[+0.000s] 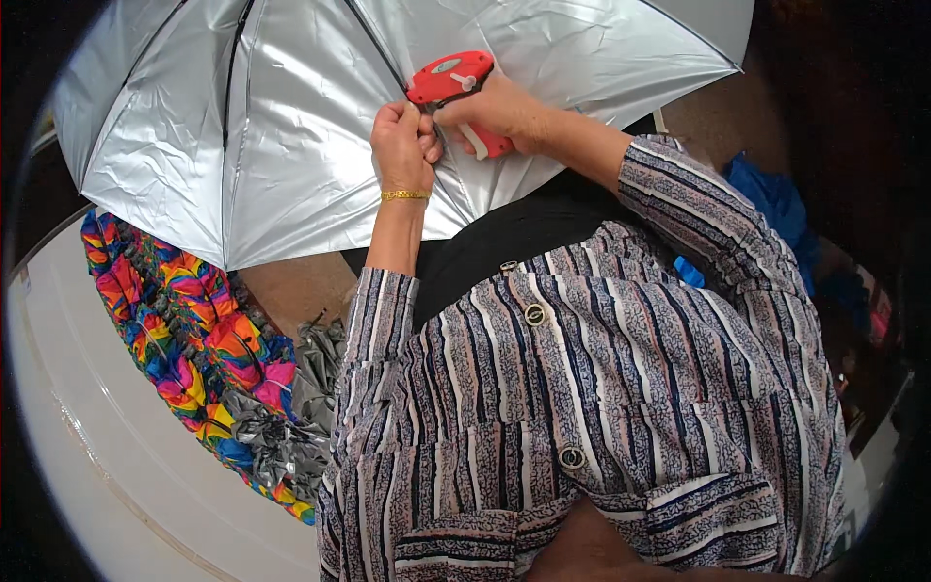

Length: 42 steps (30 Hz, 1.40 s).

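A large open umbrella canopy [301, 116] with a silver lining and dark ribs spreads across the upper part of the head view. My left hand [403, 145], with a gold bracelet at the wrist, is closed at a dark rib [378, 44], pinching it or the fabric beside it. Wrapped in my right hand [499, 107] is a red hand tool [451, 76] with a grey oval and a small pale lever on its side. Its front end meets the rib by my left fingertips. What exactly lies at the tip is too small to make out.
Folded rainbow-coloured fabric bundles [184, 335] lie in a row at the left, on a white curved surface [87, 417]. Crumpled dark silver fabric [281, 436] lies beside them. A blue plastic bag [771, 199] is at the right, near my right elbow.
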Each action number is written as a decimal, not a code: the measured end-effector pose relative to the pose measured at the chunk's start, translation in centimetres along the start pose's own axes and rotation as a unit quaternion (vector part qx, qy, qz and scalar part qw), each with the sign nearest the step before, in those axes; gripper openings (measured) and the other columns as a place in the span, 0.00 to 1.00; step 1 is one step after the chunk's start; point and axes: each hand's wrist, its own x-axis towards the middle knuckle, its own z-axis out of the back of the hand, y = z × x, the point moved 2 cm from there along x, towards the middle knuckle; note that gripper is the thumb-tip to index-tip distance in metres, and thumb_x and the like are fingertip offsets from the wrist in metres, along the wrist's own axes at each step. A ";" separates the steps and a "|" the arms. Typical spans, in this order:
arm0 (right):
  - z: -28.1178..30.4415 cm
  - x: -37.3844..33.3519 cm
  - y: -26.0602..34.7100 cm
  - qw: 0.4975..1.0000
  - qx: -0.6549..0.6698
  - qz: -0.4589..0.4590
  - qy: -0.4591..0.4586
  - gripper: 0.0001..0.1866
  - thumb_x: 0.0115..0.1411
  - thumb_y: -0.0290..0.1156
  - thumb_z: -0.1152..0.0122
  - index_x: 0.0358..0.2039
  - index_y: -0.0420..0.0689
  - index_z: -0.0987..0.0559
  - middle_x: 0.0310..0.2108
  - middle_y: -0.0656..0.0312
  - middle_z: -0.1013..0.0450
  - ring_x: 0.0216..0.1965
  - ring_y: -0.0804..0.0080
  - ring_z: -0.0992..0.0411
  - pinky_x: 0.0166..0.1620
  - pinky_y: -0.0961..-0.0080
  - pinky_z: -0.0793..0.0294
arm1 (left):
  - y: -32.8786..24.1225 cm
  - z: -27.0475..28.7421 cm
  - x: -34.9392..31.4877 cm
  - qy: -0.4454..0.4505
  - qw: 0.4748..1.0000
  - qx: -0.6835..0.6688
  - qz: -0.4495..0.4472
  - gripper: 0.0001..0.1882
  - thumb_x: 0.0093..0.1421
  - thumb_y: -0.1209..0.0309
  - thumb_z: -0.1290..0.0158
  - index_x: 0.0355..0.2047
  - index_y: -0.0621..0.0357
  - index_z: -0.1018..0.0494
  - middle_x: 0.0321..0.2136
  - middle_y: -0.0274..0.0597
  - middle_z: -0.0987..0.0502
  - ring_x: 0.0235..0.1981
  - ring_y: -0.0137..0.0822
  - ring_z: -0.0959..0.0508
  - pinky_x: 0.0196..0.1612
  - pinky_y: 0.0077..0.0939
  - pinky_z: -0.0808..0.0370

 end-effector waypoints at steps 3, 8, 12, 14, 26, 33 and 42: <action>-0.3 -0.6 -0.4 1.000 0.009 0.010 -0.001 0.05 0.45 0.25 0.42 0.23 0.39 0.26 0.15 0.62 0.31 0.14 0.75 0.33 0.15 0.80 0.36 | 0.0 0.3 -0.6 -0.004 1.000 0.030 0.004 0.04 0.61 0.71 0.57 0.32 0.58 0.38 0.15 0.34 0.36 0.09 0.22 0.44 0.10 0.17 0.46; -0.3 -0.8 -2.3 0.998 0.060 0.008 0.027 0.05 0.48 0.27 0.40 0.24 0.40 0.26 0.16 0.62 0.31 0.15 0.74 0.31 0.16 0.79 0.34 | -0.2 1.0 -1.3 0.005 0.997 0.071 -0.009 0.04 0.60 0.72 0.57 0.33 0.59 0.37 0.15 0.35 0.34 0.08 0.23 0.42 0.10 0.18 0.45; 0.1 -1.8 -1.0 0.994 0.101 0.003 0.030 0.07 0.50 0.29 0.40 0.26 0.39 0.26 0.18 0.60 0.29 0.18 0.71 0.29 0.20 0.76 0.30 | -0.4 2.1 -0.5 0.060 0.958 0.280 -0.006 0.05 0.59 0.72 0.57 0.30 0.62 0.34 0.16 0.40 0.29 0.09 0.27 0.33 0.12 0.20 0.37; 0.2 -1.8 -2.0 0.997 0.073 -0.034 0.011 0.09 0.50 0.30 0.40 0.29 0.39 0.26 0.19 0.58 0.29 0.20 0.69 0.28 0.22 0.73 0.28 | -1.4 2.3 -0.5 0.087 0.929 0.361 0.016 0.06 0.58 0.72 0.56 0.30 0.62 0.34 0.17 0.41 0.28 0.10 0.28 0.31 0.13 0.21 0.34; -0.3 -3.4 -1.0 0.993 0.103 -0.024 -0.050 0.12 0.50 0.31 0.39 0.33 0.39 0.27 0.22 0.57 0.27 0.21 0.68 0.27 0.23 0.72 0.27 | -6.3 0.5 9.7 0.041 0.873 0.453 -0.177 0.10 0.54 0.68 0.48 0.27 0.64 0.31 0.18 0.39 0.26 0.15 0.26 0.27 0.19 0.18 0.31; 2.1 1.6 2.2 0.978 0.144 0.077 -0.130 0.12 0.49 0.31 0.38 0.32 0.40 0.26 0.25 0.59 0.26 0.24 0.71 0.27 0.26 0.75 0.27 | -5.7 -2.2 8.9 0.082 0.834 0.513 -0.185 0.09 0.53 0.69 0.48 0.25 0.63 0.32 0.16 0.37 0.27 0.15 0.26 0.28 0.19 0.18 0.32; 0.6 3.5 1.7 0.967 0.178 0.140 -0.115 0.12 0.49 0.32 0.41 0.33 0.40 0.26 0.25 0.59 0.26 0.25 0.71 0.26 0.29 0.75 0.26 | -5.6 -2.5 7.2 0.089 0.868 0.443 -0.206 0.08 0.52 0.72 0.48 0.22 0.63 0.33 0.15 0.38 0.27 0.15 0.25 0.28 0.18 0.20 0.32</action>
